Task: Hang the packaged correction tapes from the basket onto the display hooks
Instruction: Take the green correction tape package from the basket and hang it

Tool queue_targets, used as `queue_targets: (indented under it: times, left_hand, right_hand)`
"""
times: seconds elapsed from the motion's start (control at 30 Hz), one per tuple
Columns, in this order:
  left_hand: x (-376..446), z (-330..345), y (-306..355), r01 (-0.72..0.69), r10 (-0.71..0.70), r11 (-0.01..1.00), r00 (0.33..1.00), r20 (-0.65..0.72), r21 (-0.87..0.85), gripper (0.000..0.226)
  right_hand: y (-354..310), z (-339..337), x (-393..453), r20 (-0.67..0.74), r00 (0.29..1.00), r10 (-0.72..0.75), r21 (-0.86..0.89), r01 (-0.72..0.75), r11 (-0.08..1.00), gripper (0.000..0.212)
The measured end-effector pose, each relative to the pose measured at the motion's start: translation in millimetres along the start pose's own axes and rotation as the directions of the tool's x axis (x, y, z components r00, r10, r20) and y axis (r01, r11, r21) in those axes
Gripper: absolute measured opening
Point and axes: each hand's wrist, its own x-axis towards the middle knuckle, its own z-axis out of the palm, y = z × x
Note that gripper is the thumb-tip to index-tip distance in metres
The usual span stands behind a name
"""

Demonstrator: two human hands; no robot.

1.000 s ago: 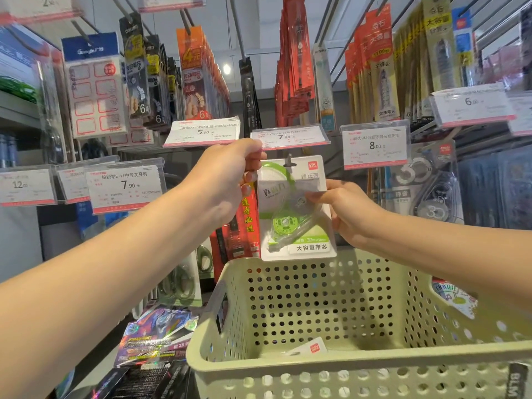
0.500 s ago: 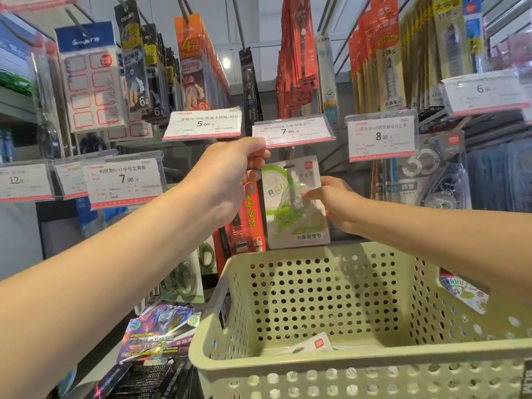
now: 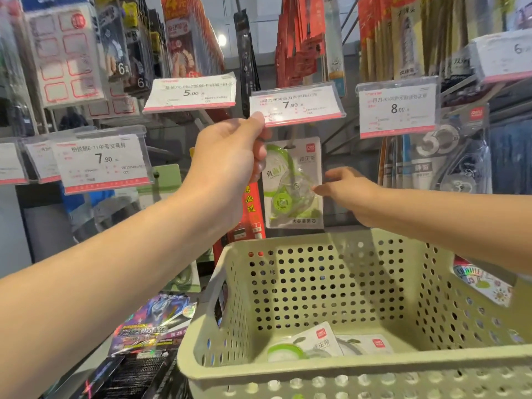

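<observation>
1. Since the frame a second ago, the right hand (image 3: 349, 194) has let go of the green correction tape pack (image 3: 293, 182) and drawn slightly aside; its fingers are now loose and spread, fingertips just beside the pack's right edge, holding nothing.
2. The pack has gone from being held in front of the rack to hanging on the display hook (image 3: 291, 136) under the 7.90 price tag (image 3: 296, 106), above the far rim of the basket.
3. The left hand (image 3: 233, 156) pinches the lower left corner of that price tag between thumb and curled fingers, tipping the tag upward; its knuckles cover the pack's upper left corner.
4. Readable writing: tags marked "5.00" (image 3: 191, 93), "7.90" and "8.00" (image 3: 398, 109) across the middle row, another "7.90" tag (image 3: 102, 161) at lower left, and a partly cut-off "6" at the right edge. The pack bears a small red brand square at top right and Chinese print along its foot; motion blur makes the finer text illegible.
5. In the pale green perforated basket (image 3: 331, 367) lie two more correction tape packs (image 3: 313, 345), both carrying the same red square; the near rim hides their lower parts.
6. A red card with yellow characters (image 3: 253, 208) hangs left of the pack, partly behind the left wrist.
7. Glossy trading-card packets (image 3: 155, 323) lie at lower left, their lettering too blurred to read.
</observation>
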Motion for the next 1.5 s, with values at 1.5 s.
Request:
queue_targets:
  times: [1.5]
  left_hand:
    - [-9.6,-13.7,-76.6,0.115,-0.443,0.788,0.788,0.427,0.605,0.02]
  right_hand:
    - [21.8,-21.7,-91.1,0.464,0.844,0.269,-0.113,-0.245,0.963,0.025]
